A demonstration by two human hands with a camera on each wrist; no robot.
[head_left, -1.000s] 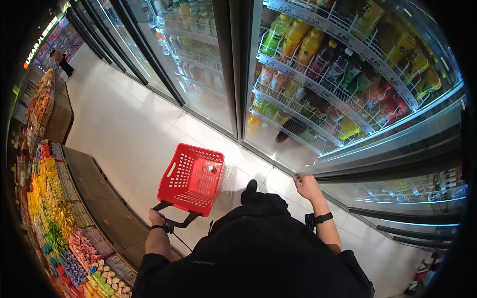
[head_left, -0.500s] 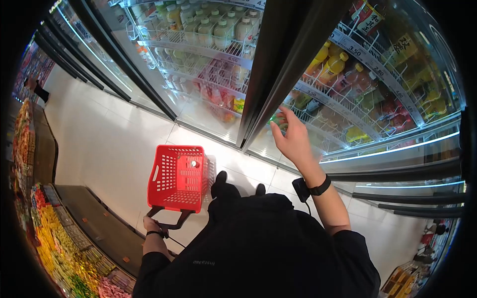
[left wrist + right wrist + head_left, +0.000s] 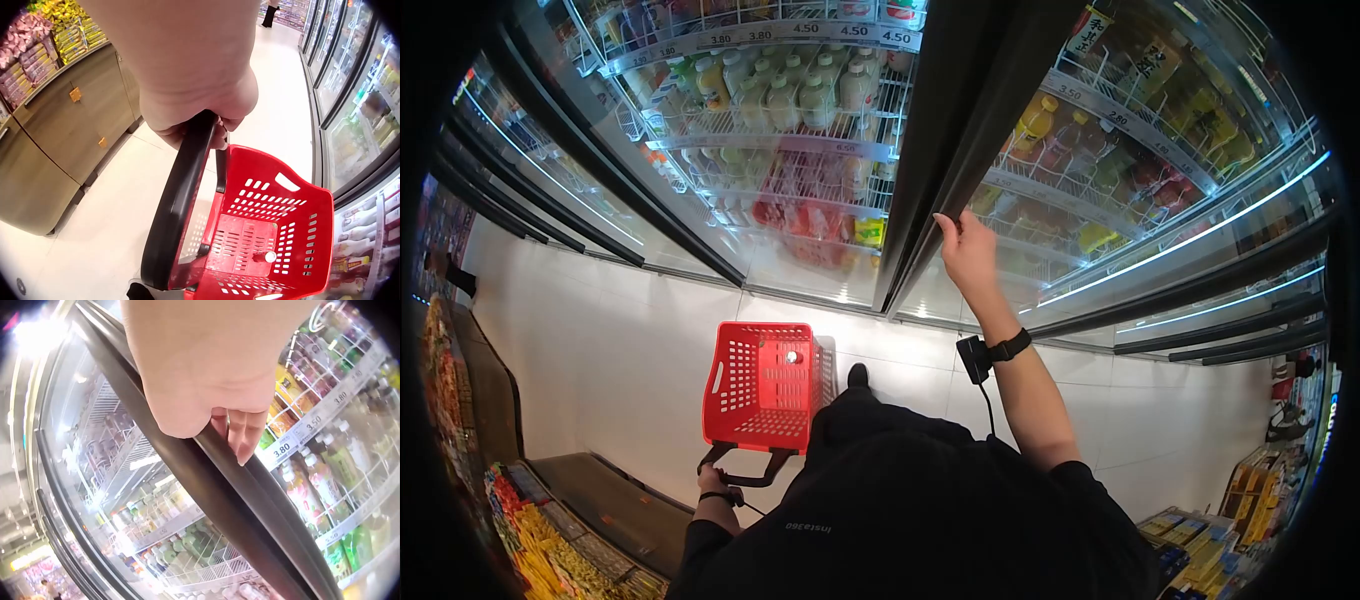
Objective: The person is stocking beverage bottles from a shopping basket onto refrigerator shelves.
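The right hand (image 3: 966, 250) is up at the cooler, fingers (image 3: 240, 434) curled round the dark door edge (image 3: 920, 235). The left hand (image 3: 200, 94) is closed tight round the black handle (image 3: 181, 194) of a red basket (image 3: 765, 385), low beside the floor. Shelf price tags (image 3: 830, 30) read 3.80, 4.50, 3.50, 2.80.

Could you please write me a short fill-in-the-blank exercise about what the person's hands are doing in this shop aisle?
1. The left hand grips the black handle of a ____ plastic shopping basket.
2. The right hand grips the dark edge of a glass fridge ____.
3. Behind the glass stand rows of drink ____.

Missing words: red; door; bottles
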